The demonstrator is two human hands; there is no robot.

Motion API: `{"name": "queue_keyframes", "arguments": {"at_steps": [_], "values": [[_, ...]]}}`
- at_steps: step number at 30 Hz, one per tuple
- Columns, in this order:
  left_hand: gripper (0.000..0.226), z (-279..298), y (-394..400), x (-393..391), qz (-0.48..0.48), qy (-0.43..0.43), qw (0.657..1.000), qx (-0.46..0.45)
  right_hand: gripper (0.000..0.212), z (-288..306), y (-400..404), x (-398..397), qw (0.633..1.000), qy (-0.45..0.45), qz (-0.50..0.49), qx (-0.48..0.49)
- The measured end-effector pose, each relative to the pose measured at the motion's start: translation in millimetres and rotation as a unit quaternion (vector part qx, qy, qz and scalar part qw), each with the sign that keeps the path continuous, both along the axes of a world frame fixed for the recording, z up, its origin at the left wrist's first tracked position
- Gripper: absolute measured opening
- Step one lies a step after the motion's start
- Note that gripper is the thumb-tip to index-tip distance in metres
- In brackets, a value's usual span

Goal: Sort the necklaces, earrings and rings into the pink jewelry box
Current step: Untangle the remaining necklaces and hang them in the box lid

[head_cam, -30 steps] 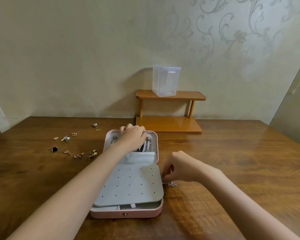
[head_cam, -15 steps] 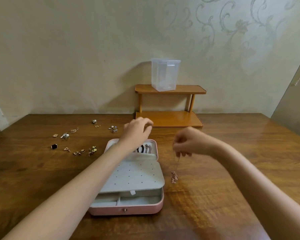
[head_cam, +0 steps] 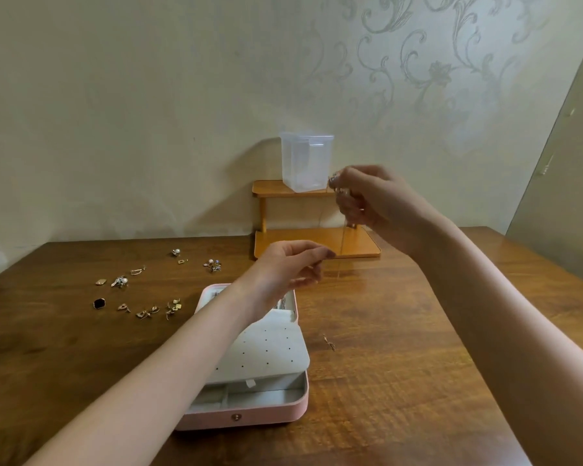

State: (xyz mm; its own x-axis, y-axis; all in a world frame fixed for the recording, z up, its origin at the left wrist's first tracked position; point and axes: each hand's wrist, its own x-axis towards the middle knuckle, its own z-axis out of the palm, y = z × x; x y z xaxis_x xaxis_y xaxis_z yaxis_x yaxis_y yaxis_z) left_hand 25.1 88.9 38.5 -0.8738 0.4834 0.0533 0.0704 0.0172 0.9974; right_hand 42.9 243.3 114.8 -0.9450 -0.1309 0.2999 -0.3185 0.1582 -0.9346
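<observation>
**Fine chain held up over the pink box**

Patterned cream wallpaper backs a dark, glossy wooden surface (head_cam: 401, 348) on which the open pink rectangular jewelry box (head_cam: 249, 413) lies, its grey perforated insert panel (head_cam: 270, 351) resting over the lower compartments. Beyond the box, against the wall, a small two-tier orange wooden shelf (head_cam: 317, 242) carries a clear plastic container (head_cam: 306, 161). Left of the box, well apart from it, small gold and pearl earrings and rings (head_cam: 142, 297) lie scattered loose.

Above and to the right of the box, the right hand (head_cam: 377, 203) is raised, its fingers (head_cam: 345, 196) curled and pinched on the bunched upper end of a thin gold chain necklace (head_cam: 340, 243). The chain hangs nearly straight down from that pinch, so its long axis is vertical, and a small pendant end (head_cam: 330, 342) sits low, just right of the box; whether it touches the wood cannot be told.

The left hand (head_cam: 283, 270) hovers over the far half of the box, thumb and forefinger drawn close together near the hanging chain; whether they actually grip the strand is too fine to tell.

Judged from this, the next move is feeding the chain into the far section of the box. The chain lies just right of the left fingers, and the left hand is the nearer one to guide it in. A swinging, tangling strand is the likely trouble
</observation>
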Motion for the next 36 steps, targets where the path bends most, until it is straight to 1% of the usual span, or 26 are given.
{"name": "queue_keyframes", "arguments": {"at_steps": [3,6,7,11,13,16,18,21,23,24,25,26,27,28,29,30,32,34,35,36], "values": [[0.015,-8.1,-7.9,-0.7,0.011,-0.066,0.997,0.036,0.02,13.2,-2.9,-2.1,0.996,0.016,-0.038,-0.077],[0.014,-15.8,-17.3,-4.6,0.038,-0.134,0.985,0.097,0.021,23.5,-4.4,-4.0,0.989,0.02,-0.084,-0.121],[0.015,-17.5,-20.4,-6.8,0.047,-0.144,0.983,0.103,0.022,25.6,-4.8,-4.1,0.986,0.021,-0.097,-0.134],[0.02,-22.2,-31.3,-14.3,0.065,-0.124,0.99,0.029,0.019,33.8,-4.3,-3.6,0.981,0.035,-0.136,-0.137],[0.018,-21.4,-40.0,-18.5,0.075,-0.13,0.988,0.031,0.019,37.7,-1.1,-4.7,0.971,0.061,-0.174,-0.151],[0.014,-14.0,-59.3,-27.1,0.105,-0.188,0.969,0.118,0.021,32.7,3.9,-8.1,0.958,0.073,-0.242,-0.135],[0.01,-5.0,-71.9,-33.2,0.142,-0.221,0.943,0.205,0.02,20.4,7.6,-11.8,0.964,0.039,-0.243,-0.101],[0.014,17.6,-92.0,-42.5,0.198,-0.207,0.895,0.341,0.017,-4.2,15.3,-15.0,0.983,-0.068,-0.165,-0.038],[0.019,38.4,-105.4,-49.2,0.229,-0.171,0.876,0.389,0.014,-20.5,20.6,-14.6,0.987,-0.128,-0.088,0.03],[0.021,49.3,-110.4,-51.6,0.244,-0.146,0.879,0.384,0.013,-27.9,21.1,-14.1,0.985,-0.145,-0.048,0.08],[0.022,59.8,-113.5,-53.0,0.263,-0.108,0.892,0.351,0.011,-34.6,19.1,-13.3,0.978,-0.155,-0.01,0.139],[0.022,68.9,-114.8,-54.4,0.283,-0.057,0.913,0.288,0.01,-40.4,15.4,-12.4,0.967,-0.16,0.023,0.199],[0.023,77.6,-113.4,-53.8,0.296,0.006,0.933,0.202,0.008,-45.6,10.1,-12.2,0.953,-0.161,0.05,0.252],[0.024,85.3,-110.0,-52.2,0.296,0.071,0.946,0.112,0.007,-50.5,3.4,-12.6,0.94,-0.162,0.073,0.293],[0.024,93.2,-105.1,-48.8,0.282,0.131,0.949,0.044,0.007,-55.5,-4.5,-13.6,0.927,-0.158,0.093,0.327],[0.024,100.4,-98.6,-45.0,0.263,0.176,0.949,0.002,0.008,-60.7,-13.2,-15.0,0.915,-0.15,0.109,0.36],[0.023,110.8,-85.2,-35.5,0.228,0.226,0.947,-0.031,0.015,-71.0,-29.8,-17.9,0.889,-0.128,0.124,0.421],[0.023,116.4,-72.1,-27.0,0.201,0.26,0.942,-0.066,0.021,-77.4,-39.0,-21.2,0.871,-0.116,0.136,0.458],[0.022,117.2,-67.2,-23.4,0.186,0.277,0.939,-0.089,0.022,-76.7,-39.6,-22.0,0.868,-0.111,0.139,0.465],[0.022,117.6,-63.6,-19.4,0.172,0.292,0.934,-0.112,0.022,-72.2,-38.0,-21.8,0.872,-0.098,0.133,0.461]]}}
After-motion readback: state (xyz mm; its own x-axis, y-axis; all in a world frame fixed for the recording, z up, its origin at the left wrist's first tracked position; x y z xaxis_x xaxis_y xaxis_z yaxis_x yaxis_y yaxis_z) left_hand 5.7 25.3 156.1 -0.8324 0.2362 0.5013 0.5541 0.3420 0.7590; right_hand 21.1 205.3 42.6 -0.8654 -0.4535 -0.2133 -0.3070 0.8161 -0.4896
